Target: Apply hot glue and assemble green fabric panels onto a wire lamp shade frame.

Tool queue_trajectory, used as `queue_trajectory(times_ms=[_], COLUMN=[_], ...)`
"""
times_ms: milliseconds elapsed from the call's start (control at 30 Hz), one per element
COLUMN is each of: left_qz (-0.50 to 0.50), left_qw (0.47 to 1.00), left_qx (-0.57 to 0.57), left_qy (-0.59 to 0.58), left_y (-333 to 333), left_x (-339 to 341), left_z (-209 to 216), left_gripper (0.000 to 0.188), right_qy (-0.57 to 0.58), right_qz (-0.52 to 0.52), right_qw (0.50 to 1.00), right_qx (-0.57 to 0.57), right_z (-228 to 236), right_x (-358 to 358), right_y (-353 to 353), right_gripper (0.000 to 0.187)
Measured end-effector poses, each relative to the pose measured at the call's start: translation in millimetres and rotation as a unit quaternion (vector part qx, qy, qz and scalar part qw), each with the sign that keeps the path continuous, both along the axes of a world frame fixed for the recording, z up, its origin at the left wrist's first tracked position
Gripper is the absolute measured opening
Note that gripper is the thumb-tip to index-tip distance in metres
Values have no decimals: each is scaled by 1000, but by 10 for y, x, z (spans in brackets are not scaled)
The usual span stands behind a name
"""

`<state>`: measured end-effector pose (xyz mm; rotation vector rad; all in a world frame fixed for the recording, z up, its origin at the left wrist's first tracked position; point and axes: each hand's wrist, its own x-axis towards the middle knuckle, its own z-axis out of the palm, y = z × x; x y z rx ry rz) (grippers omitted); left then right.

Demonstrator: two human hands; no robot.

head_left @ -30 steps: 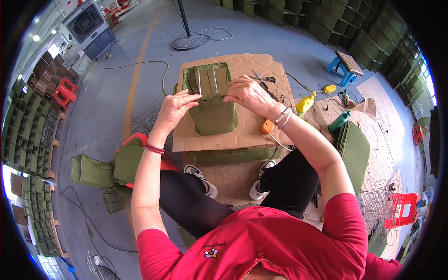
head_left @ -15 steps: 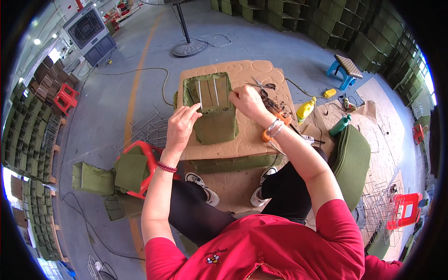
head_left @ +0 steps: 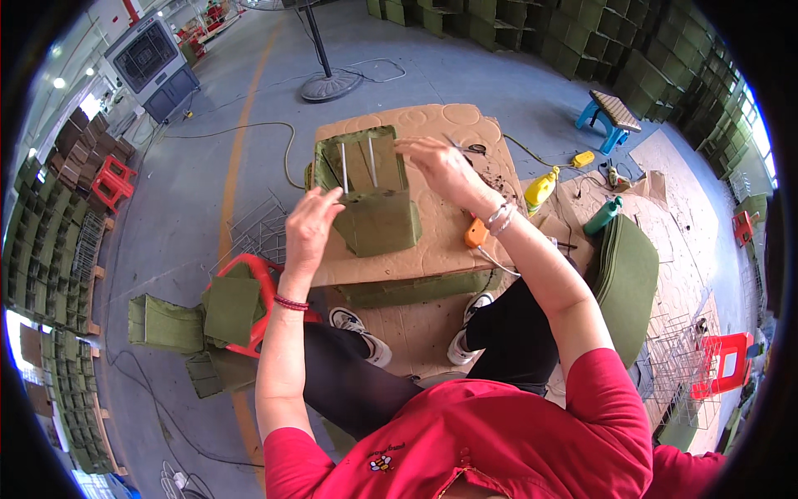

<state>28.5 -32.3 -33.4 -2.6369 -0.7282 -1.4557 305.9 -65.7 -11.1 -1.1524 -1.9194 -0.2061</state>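
Observation:
An open-topped green fabric box (head_left: 378, 226) stands on the cardboard-covered work surface (head_left: 449, 258) in front of me. Two thin white rods lie inside it; the left one is the nearer rod (head_left: 344, 166). My left hand (head_left: 309, 229) is at the box's near left corner, thumb and fingertips apart, with nothing seen between them. Across the opening, my right hand (head_left: 445, 170) reaches to the right rim with fingers stretched out. Whether its fingertips touch the rim I cannot tell. An orange object with a white cord (head_left: 475, 233) lies under my right forearm.
Scissors (head_left: 475, 150) and dark scraps lie at the surface's right side. Beyond are a yellow bottle (head_left: 540, 191), a green bottle (head_left: 603, 214) and stacked green sheets (head_left: 628, 279). A red stool (head_left: 264, 291) holding green pieces stands left. A fan base (head_left: 331, 86) is ahead.
Both hands have loosened from the box's rim. My left hand has moved slightly left and down, and my right fingers have straightened out of a pinch. The box looks slightly turned.

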Motion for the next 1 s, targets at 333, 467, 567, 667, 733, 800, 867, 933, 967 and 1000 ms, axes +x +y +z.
queue_trajectory(times_ms=[333, 467, 567, 667, 733, 800, 867, 933, 967, 1000], left_qz=[-103, -111, -86, -68, -73, -56, -18, -38, -49, -55], left_qw=[923, 909, 916, 919, 892, 890, 880, 872, 864, 858], left_qx=[-351, -387, -379, -365, -342, -330, -351, -359, -366, -371], left_qy=[-122, -104, -101, -131, -288, -310, -320, -332, -341, -351], left_y=[275, 276, 256, 233, 198, 206, 222, 251, 267, 272], left_x=[-482, -446, -444, -425, -452, -547, -592, -535, -509, -531], left_z=[40, 58, 65, 26, -19, -32, -66, -129, -153, -161], left_gripper=[26, 21, 21, 31, 36, 40, 39, 38, 35, 32], right_qy=[-128, -248, -362, -446, -237, -188, -97, -84, -95, -102], right_qz=[182, 153, 124, 54, 110, 148, 120, 110, 76, 47], right_qw=[970, 955, 924, 891, 962, 967, 987, 988, 993, 990], right_qx=[-96, -57, -30, -67, 74, 82, -49, -73, 2, 80], right_z=[229, 169, 318, 335, 275, 199, 159, 83, -39, -84], right_x=[-162, -43, -107, -149, -173, -293, -452, -602, -648, -709], right_y=[68, 169, 116, 22, -110, -192, -384, -460, -451, -423], right_gripper=[12, 7, 10, 23, 28, 28, 28, 28, 27, 26])
